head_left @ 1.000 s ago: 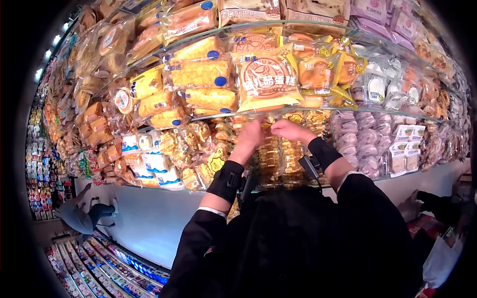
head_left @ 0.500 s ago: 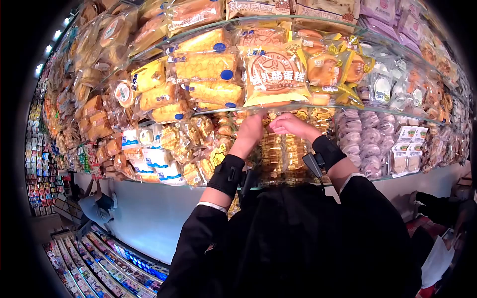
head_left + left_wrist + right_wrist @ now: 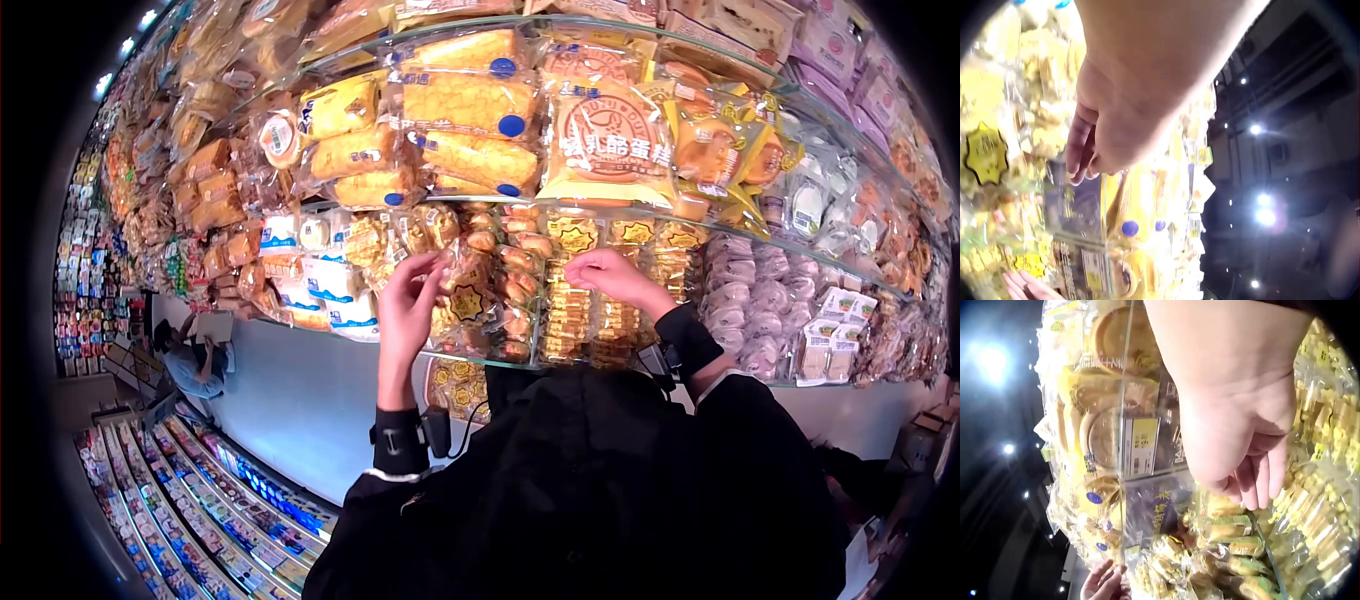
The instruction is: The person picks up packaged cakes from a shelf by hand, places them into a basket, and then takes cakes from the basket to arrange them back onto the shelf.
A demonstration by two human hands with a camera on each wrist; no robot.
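In the head view my left hand (image 3: pixel 408 300) is beside a clear bag of snacks with a star-shaped label (image 3: pixel 468 300) on the lower shelf. Its fingers are loosely bent, with nothing between them in the left wrist view. My right hand (image 3: pixel 618 282) hovers at the stacks of gold-wrapped snacks (image 3: pixel 567 320), just right of a column of small packaged breads (image 3: pixel 520 275). Relaxed fingers (image 3: pixel 1260 478) point down in the right wrist view and hold nothing.
Above the hands, a glass shelf edge (image 3: pixel 610 207) carries a large packaged cake (image 3: pixel 610 150) and bagged bread rolls (image 3: pixel 465 105). Purple-toned packs (image 3: pixel 735 275) lie to the right. On the left, a person (image 3: pixel 195 360) is in the aisle beside another display (image 3: pixel 200 500).
My left hand has moved left, away from the right hand, to the star-labelled bag. The right hand stays at the gold-wrapped stacks. The head view has shifted, and shelf goods appear further right.
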